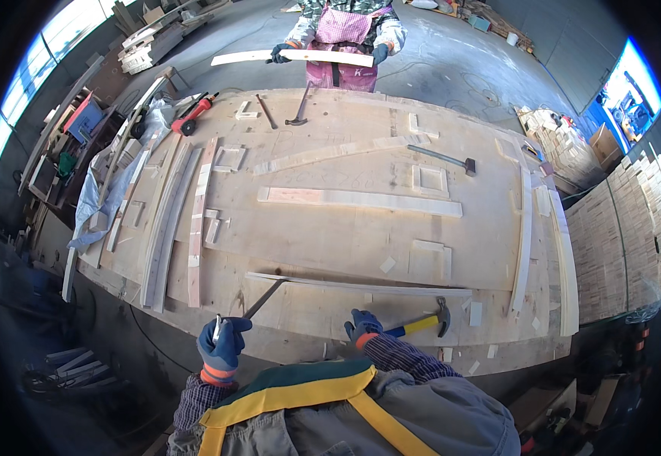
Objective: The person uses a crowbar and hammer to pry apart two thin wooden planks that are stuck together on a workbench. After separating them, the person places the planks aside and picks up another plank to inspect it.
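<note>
My left hand, in a blue glove with an orange cuff, is closed near the table's front edge. A small whitish, shiny object sticks up from its fingers; its kind is unclear. Just beyond these fingers a dark metal bar slants up to a narrow wooden strip; whether the hand touches the bar is unclear. My right hand, gloved alike, is low over the table with its fingers apart, seemingly holding nothing. Beside its wrist lies a claw hammer with a yellow and blue handle, partly hidden by my sleeve.
Across the wooden table, a person holds a board in gloved hands. Boards, small wooden frames, another hammer and a red power tool lie on top. Stacked wood stands at right.
</note>
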A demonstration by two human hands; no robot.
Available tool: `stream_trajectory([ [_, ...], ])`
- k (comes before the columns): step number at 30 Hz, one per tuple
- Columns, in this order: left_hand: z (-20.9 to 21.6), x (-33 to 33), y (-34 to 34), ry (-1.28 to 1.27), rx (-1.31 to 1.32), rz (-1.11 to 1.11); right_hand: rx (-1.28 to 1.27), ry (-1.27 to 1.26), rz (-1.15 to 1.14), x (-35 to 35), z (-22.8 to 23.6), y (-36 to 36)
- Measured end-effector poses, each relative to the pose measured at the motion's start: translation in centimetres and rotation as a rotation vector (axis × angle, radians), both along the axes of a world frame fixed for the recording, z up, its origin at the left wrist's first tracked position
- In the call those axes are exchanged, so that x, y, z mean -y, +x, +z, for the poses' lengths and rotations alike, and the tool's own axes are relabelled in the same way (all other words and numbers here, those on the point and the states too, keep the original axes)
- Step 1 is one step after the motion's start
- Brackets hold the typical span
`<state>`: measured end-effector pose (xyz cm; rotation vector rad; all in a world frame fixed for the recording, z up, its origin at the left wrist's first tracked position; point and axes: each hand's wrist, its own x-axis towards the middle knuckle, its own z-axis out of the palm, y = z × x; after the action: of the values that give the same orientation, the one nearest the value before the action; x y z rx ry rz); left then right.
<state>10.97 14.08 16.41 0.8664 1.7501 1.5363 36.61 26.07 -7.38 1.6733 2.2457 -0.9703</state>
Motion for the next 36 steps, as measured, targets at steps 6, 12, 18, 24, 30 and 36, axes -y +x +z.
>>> stream_trajectory([
  [6, 0.8, -1.0, 0.0, -0.055, 0.038, -0.005, 0.047, -0.033, -0.023, 1.1, -2.7, 3.2],
  [12, 1.4, -2.2, -0.3, -0.106, 0.102, -0.030, -0.071, 0.121, 0.008, -0.1, -4.5, 1.9],
  [18, 1.2, -0.9, -0.4, -0.116, 0.128, -0.085, -0.301, 0.205, 0.132, -3.0, -2.2, -2.4],
  [24, 2.2, 2.2, 0.4, -0.150, 0.156, -0.122, 0.056, 0.292, 0.364, -9.4, -0.4, -4.3],
  [30, 5.5, 2.6, 1.6, -0.287, 0.213, -0.091, 0.187, 0.245, 0.627, -11.2, -0.9, -6.7],
  [36, 6.3, -0.3, 1.5, -0.501, -0.071, -0.052, 0.094, 0.325, 0.784, -11.9, -2.8, -9.3],
])
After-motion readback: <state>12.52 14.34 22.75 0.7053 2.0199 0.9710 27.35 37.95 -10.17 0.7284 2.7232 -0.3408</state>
